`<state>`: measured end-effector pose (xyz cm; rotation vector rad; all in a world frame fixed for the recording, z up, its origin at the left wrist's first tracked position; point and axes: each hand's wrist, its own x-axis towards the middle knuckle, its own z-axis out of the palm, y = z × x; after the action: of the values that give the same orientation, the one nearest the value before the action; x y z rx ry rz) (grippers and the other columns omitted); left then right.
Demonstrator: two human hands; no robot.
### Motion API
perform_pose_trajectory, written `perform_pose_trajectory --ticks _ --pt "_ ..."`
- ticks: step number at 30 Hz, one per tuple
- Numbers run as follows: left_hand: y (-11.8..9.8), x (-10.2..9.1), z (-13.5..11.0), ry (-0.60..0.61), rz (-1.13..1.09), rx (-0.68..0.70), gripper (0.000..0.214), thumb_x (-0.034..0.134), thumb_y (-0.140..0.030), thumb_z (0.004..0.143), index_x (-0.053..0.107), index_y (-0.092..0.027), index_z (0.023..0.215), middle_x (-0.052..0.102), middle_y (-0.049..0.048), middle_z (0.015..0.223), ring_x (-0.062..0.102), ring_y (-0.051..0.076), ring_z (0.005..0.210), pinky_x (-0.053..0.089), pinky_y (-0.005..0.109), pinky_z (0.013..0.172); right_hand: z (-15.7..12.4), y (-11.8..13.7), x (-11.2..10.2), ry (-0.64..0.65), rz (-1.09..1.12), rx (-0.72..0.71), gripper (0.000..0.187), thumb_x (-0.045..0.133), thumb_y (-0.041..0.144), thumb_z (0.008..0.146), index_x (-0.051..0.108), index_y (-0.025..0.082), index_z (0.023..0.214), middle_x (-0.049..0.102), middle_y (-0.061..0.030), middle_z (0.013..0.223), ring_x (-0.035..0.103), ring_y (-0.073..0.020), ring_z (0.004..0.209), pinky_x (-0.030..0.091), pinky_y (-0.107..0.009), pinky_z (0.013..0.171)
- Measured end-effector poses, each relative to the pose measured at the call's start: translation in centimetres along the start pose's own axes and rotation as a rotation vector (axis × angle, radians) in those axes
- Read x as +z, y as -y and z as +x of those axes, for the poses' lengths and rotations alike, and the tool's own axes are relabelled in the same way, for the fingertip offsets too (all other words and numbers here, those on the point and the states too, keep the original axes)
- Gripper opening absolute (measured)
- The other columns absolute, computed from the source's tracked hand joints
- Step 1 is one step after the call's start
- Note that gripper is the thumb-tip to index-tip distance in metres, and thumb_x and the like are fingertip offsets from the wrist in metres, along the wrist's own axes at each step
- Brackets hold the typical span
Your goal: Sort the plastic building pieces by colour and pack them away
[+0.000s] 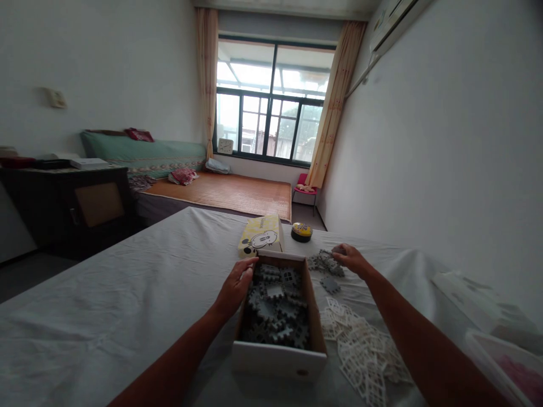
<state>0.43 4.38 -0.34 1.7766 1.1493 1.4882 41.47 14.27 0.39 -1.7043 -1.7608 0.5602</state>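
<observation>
An open cardboard box (280,363) stands before me, filled with grey interlocking plastic pieces (275,308) that have toothed edges. My left hand (238,282) grips the box's left wall near its far corner, with fingers at the rim. To the right of the box, my right hand (350,260) is closed in a pinch on a grey toothed piece (338,250), just above a small pile of similar grey pieces (322,262). One flat grey piece (331,285) lies alone nearer to me. White lattice pieces (365,353) are heaped under my right forearm.
Behind the box lies a yellow and white lid (262,234) with a cartoon face. A round yellow and black tin (301,232) sits beside it. At right are a clear tub (487,356) with pink contents and a white package (475,297). A white cloth (139,282) covers the table.
</observation>
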Motion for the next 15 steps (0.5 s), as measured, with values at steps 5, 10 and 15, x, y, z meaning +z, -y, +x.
perform_pose_trajectory --ticks 5,10,15 --pt "0.1 0.0 -0.2 0.008 -0.006 -0.012 0.036 0.047 -0.032 0.084 0.065 -0.019 0.111 0.063 0.0074 0.113 0.056 0.022 0.109 0.040 0.036 0.102 2.3 1.9 1.7 0.142 -0.192 0.009 0.070 0.075 0.055 0.053 0.063 0.015 0.109 0.057 -0.0154 0.126 0.042 -0.0370 0.126 0.035 -0.047 0.102" --pt "0.1 0.1 -0.2 0.006 -0.002 -0.007 0.035 0.046 -0.031 0.085 0.064 -0.019 0.112 0.063 0.0073 0.114 0.056 0.021 0.108 0.040 0.036 0.101 3.2 2.2 2.1 0.343 -0.298 0.004 0.114 0.078 0.058 0.046 0.033 0.016 0.143 0.034 -0.0171 0.148 0.033 -0.0301 0.135 0.031 -0.040 0.108" --pt "-0.1 0.1 -0.2 0.009 0.004 0.005 0.034 0.046 -0.030 0.085 0.064 -0.019 0.112 0.063 0.0076 0.114 0.055 0.021 0.111 0.039 0.036 0.103 3.5 2.5 2.1 0.464 -0.396 0.007 0.126 0.086 0.048 0.030 0.037 0.016 0.141 0.032 -0.0198 0.148 0.029 -0.0348 0.136 0.027 -0.043 0.110"
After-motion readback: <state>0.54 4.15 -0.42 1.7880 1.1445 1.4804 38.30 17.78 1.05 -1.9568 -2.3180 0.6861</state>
